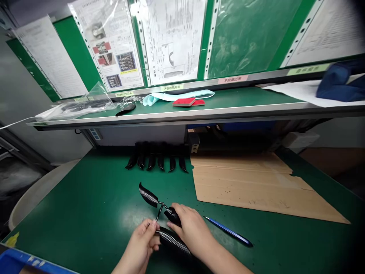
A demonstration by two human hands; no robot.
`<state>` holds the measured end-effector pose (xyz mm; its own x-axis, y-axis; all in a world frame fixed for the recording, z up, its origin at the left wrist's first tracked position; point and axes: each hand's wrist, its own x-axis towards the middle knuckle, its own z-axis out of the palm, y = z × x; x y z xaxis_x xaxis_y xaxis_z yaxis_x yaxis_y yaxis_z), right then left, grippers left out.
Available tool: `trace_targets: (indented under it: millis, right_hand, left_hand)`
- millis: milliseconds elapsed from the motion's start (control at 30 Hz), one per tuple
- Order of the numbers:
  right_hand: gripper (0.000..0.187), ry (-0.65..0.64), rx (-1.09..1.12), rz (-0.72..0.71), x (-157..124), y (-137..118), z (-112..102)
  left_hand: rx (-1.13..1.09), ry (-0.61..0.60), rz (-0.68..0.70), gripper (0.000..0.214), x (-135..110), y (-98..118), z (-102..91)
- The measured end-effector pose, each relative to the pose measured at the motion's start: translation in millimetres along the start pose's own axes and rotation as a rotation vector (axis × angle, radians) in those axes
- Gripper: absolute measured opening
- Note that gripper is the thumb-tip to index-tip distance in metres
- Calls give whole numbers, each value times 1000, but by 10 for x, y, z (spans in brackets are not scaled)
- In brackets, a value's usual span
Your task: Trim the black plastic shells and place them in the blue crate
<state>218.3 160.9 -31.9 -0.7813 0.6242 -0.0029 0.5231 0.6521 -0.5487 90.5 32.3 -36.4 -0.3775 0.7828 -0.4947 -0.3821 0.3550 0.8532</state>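
My left hand [139,243] pinches a thin metal rod [157,213] between thumb and fingers. The rod belongs to a glossy black ribbed assembly. One curved ribbed blade [148,195] sticks out beyond the hands, and a second curved piece [173,241] lies partly under them. My right hand [191,232] grips a black block [172,217] at the rod's junction. A blue pen [228,231] lies on the mat just right of my right hand. A row of several similar black curved parts [156,161] stands farther back.
A cardboard sheet [251,186] lies on the green work mat [71,213] to the right. Behind rises a shelf [199,112] holding red cards, a pale blue strip, a plastic bag and dark blue cloth. Document sleeves hang above. A blue crate [23,262] sits at lower left.
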Motion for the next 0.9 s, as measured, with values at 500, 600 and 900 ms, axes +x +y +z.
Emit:
trace_targets:
  millis: [500,600,900]
  right_hand:
    - [60,-217,-209,-273,287,-125,406]
    - [53,-106,-260,-408,274,-219,202]
    - [21,-391,-190,-446,399,-218,-35]
  left_hand:
    - [562,400,264,42,67,257,-952]
    - [617,215,220,40,-38,316,-897]
    - [389,-56,179,39,-96,371,-670]
